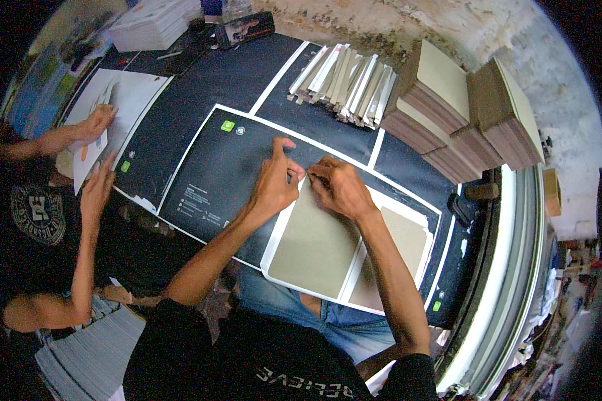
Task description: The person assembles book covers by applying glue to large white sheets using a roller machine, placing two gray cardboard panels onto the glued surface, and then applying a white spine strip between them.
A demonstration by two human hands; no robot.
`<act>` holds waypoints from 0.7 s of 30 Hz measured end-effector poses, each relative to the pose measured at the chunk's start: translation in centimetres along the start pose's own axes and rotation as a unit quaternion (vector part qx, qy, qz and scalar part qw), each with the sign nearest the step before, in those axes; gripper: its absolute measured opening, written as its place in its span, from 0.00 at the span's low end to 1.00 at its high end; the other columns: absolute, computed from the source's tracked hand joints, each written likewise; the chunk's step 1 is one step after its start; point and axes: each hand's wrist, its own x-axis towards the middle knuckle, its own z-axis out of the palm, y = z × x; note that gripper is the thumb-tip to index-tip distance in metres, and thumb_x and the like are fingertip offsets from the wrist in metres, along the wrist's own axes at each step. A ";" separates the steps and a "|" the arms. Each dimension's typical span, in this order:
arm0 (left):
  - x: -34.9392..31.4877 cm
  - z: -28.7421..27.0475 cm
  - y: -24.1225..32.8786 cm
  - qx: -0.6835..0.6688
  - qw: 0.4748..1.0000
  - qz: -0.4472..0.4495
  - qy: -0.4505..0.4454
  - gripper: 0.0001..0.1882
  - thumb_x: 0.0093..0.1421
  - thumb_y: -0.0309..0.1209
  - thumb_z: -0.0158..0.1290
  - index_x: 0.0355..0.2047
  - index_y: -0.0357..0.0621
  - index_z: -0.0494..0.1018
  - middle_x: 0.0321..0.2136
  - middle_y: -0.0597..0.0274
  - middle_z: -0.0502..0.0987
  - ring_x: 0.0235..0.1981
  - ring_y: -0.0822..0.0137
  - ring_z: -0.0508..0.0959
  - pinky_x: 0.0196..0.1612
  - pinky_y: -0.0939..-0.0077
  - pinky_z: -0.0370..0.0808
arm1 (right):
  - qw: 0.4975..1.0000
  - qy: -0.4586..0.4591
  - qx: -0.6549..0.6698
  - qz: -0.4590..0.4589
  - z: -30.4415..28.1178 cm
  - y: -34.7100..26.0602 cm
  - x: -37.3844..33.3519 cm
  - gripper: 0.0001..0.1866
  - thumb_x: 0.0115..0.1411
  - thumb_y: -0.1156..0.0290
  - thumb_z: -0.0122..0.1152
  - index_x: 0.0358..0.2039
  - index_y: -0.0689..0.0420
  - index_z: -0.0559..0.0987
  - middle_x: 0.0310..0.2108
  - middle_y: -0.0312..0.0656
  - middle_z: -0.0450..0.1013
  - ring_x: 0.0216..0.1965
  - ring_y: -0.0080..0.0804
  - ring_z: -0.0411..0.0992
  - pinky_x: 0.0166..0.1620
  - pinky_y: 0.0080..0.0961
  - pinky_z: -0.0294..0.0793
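In front of me lies a white cover sheet [348, 283] with two grey boards on it, the larger grey board [314, 244] on the left and a smaller grey board [396, 244] on the right. My right hand [341, 187] is closed at the larger board's far left corner, pinching the sheet's edge. Just left of it, my left hand [274, 184] has its lower fingers curled together by the same corner, one finger raised. What its fingertips hold is hidden. Beneath the work is a dark printed sheet [214, 174] with a white border.
Board strips [344, 80] lie in a pile at the back. Tall stacks of grey boards [441, 87] stand at the back right, beside a metal rail [508, 267]. At left, a co-worker's hands [97, 127] handle a white sheet [140, 93]. A paper stack [150, 27] stands behind.
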 end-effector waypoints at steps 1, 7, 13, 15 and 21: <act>0.0 0.0 -0.1 0.004 1.000 0.001 0.002 0.31 0.52 0.11 0.52 0.54 0.37 0.54 0.28 0.48 0.82 0.32 0.53 0.85 0.37 0.61 0.78 | 1.000 0.008 0.005 -0.001 0.1 0.0 0.0 0.12 0.53 0.79 0.62 0.39 0.66 0.83 0.37 0.54 0.78 0.35 0.53 0.78 0.42 0.41 0.78; 0.2 0.4 -0.7 0.005 1.000 0.013 0.008 0.30 0.51 0.09 0.52 0.53 0.37 0.55 0.28 0.48 0.82 0.33 0.53 0.85 0.38 0.62 0.78 | 0.999 0.027 0.022 0.027 0.3 0.2 -0.1 0.11 0.54 0.79 0.62 0.38 0.66 0.84 0.36 0.54 0.78 0.34 0.53 0.78 0.39 0.39 0.79; 0.2 0.0 -0.4 0.011 1.000 -0.013 0.004 0.32 0.51 0.11 0.54 0.55 0.36 0.55 0.28 0.47 0.82 0.33 0.53 0.85 0.39 0.62 0.79 | 1.000 -0.013 -0.014 0.015 0.3 -0.1 -1.1 0.12 0.59 0.73 0.58 0.41 0.65 0.81 0.40 0.59 0.75 0.40 0.59 0.76 0.49 0.46 0.78; 0.3 -0.1 0.0 0.012 1.000 -0.023 -0.001 0.32 0.52 0.12 0.54 0.55 0.35 0.54 0.28 0.47 0.82 0.33 0.52 0.85 0.40 0.62 0.79 | 0.998 -0.039 -0.049 -0.005 0.3 0.1 -1.1 0.12 0.59 0.74 0.57 0.42 0.64 0.81 0.41 0.59 0.75 0.41 0.58 0.76 0.49 0.44 0.79; 0.3 0.2 0.0 0.026 0.999 -0.027 -0.001 0.33 0.51 0.13 0.56 0.55 0.34 0.54 0.29 0.46 0.83 0.33 0.53 0.85 0.41 0.63 0.80 | 0.966 -0.100 -0.232 -0.063 1.1 -1.1 -1.6 0.14 0.54 0.76 0.57 0.40 0.70 0.80 0.42 0.55 0.72 0.49 0.49 0.72 0.51 0.36 0.79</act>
